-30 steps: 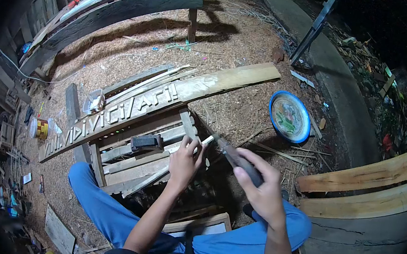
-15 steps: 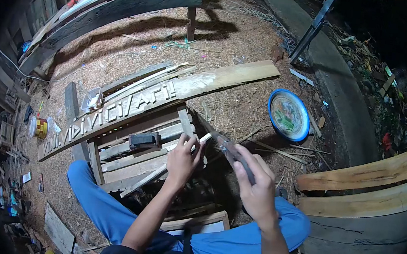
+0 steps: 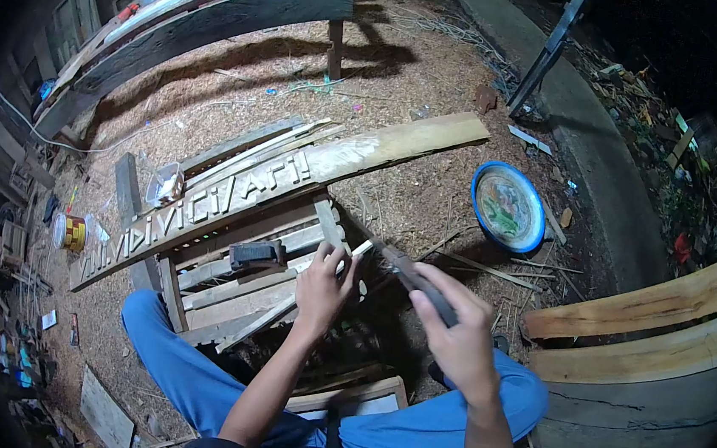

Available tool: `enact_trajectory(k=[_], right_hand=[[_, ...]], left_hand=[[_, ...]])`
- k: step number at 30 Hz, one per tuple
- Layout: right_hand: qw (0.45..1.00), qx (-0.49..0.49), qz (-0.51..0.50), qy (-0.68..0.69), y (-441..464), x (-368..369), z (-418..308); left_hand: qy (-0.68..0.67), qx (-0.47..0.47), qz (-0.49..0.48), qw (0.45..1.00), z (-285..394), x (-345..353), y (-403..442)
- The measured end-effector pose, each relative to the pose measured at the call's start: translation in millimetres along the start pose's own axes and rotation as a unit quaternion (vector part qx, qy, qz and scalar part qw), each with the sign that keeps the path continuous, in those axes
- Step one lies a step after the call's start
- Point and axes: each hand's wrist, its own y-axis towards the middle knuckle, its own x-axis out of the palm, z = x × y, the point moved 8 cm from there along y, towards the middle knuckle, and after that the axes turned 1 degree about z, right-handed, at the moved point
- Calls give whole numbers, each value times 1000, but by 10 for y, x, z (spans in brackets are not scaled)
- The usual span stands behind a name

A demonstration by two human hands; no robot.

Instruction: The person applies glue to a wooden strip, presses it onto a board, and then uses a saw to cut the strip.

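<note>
My left hand (image 3: 323, 293) is closed around a thin pale wooden strip (image 3: 258, 324), pressing it over the slatted wooden stand. The strip slants from lower left to upper right, its tip (image 3: 363, 247) poking out past my fingers. My right hand (image 3: 462, 327) grips the dark handle of a long knife-like tool (image 3: 405, 271). Its narrow blade points up and left, close to the strip's tip; whether they touch I cannot tell. Beyond the stand lies a long board (image 3: 408, 139) with raised wooden letters. A dark block-shaped object (image 3: 257, 254) rests on the slats.
A blue-rimmed round tray (image 3: 538, 231) lies on the sawdust at right. Thick planks (image 3: 641, 304) are stacked at lower right. A yellow-banded tub (image 3: 69, 233) and a clear container (image 3: 164, 186) stand at left. A heavy wooden bench (image 3: 222, 29) spans the back.
My right hand and the tool have shifted slightly right. The left hand keeps its hold on the strip, and the whole view has tilted a little.
</note>
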Motion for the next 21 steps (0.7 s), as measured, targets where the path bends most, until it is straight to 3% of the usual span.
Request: enact_trajectory(k=[7, 12, 17, 21], right_hand=[[998, 24, -46, 36, 0, 291, 252], [996, 77, -18, 40, -13, -102, 88], [996, 53, -39, 58, -20, 180, 303], [997, 59, -28, 50, -27, -40, 144]], left_hand=[[5, -4, -11, 1000, 29, 37, 9], [1, 7, 4, 1000, 22, -3, 6], [2, -7, -6, 1000, 35, 31, 13], [8, 12, -1, 1000, 53, 2, 22]])
